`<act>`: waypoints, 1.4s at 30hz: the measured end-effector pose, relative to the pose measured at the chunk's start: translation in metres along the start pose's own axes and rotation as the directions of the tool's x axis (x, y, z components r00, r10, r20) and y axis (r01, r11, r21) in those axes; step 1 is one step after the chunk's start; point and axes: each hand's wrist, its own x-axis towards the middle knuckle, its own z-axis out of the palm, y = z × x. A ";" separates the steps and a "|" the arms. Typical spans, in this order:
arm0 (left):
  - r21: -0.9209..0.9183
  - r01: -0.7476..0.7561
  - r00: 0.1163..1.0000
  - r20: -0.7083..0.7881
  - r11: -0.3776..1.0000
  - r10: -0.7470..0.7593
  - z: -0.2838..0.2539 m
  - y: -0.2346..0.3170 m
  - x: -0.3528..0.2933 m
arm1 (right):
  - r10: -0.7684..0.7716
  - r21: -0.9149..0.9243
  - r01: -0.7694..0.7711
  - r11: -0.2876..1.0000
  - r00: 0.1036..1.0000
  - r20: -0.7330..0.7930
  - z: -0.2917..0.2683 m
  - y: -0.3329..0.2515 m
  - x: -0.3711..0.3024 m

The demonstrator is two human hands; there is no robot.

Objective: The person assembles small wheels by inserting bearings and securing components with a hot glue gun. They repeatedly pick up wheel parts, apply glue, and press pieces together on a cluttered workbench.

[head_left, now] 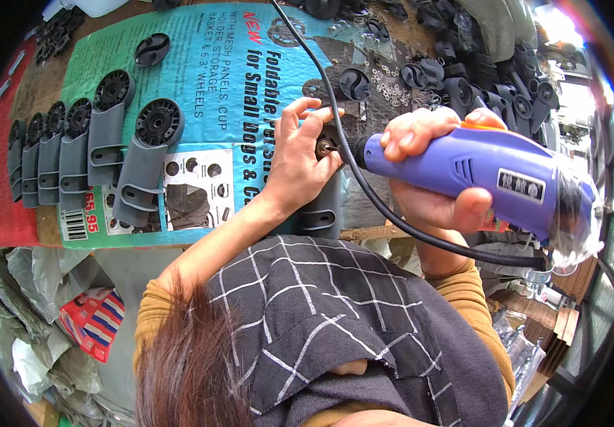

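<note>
Purple power tool [456, 167] aimed at grey plastic part [324, 203]

At centre right of the frame, the tool is gripped by the right hand [431, 204], its fingers wrapped around the casing. Near the centre, the part's round end is held between the thumb and fingers of the left hand [298, 160]; whether it is touched by the tool's tip cannot be told. Similar grey parts [74, 153] are lined up at left on a printed sheet [203, 71].

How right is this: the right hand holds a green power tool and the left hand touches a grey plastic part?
The colour is wrong: the head view shows a purple power tool. The right hand holds it; the left hand touches a grey plastic part.
</note>
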 end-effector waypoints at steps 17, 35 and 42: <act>0.104 -0.069 0.998 0.006 0.992 0.068 -0.002 0.000 0.004 | 0.087 -0.177 -0.043 0.983 0.965 0.249 -0.001 -0.002 0.016; 0.062 0.009 0.989 0.147 0.998 -0.018 -0.014 0.014 0.007 | -0.050 -0.797 0.354 0.490 0.924 0.380 0.002 0.159 0.172; 0.138 -0.299 0.897 -0.297 0.944 0.327 -0.010 0.053 0.082 | 0.499 -0.542 -0.345 0.766 0.851 0.163 -0.036 0.036 0.028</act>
